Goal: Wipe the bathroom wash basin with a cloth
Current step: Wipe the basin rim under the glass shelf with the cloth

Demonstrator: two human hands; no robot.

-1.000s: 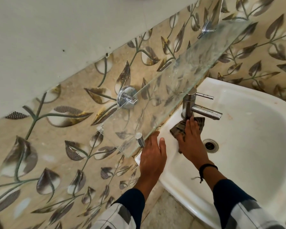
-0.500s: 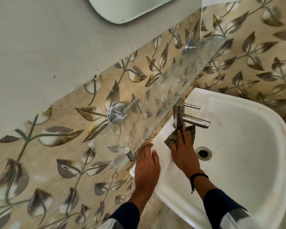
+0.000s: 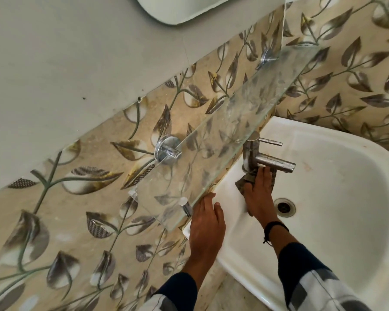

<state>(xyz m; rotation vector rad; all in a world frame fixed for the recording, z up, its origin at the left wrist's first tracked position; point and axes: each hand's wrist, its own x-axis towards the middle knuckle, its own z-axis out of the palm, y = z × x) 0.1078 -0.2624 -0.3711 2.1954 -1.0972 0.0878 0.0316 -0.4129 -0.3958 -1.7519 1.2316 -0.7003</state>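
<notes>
Both grips flat: left hand point(image 3: 206, 223) rests on basin point(image 3: 346, 232) rim, right hand point(image 3: 259, 194) presses cloth point(image 3: 242, 183) beside tap point(image 3: 252, 153).

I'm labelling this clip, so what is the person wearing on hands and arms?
The left hand and right hand are bare, no gloves. A thin black wristband with a loose end circles the right wrist. The left sleeve and right sleeve are dark navy at the cuff, grey-and-white check higher up.
</notes>
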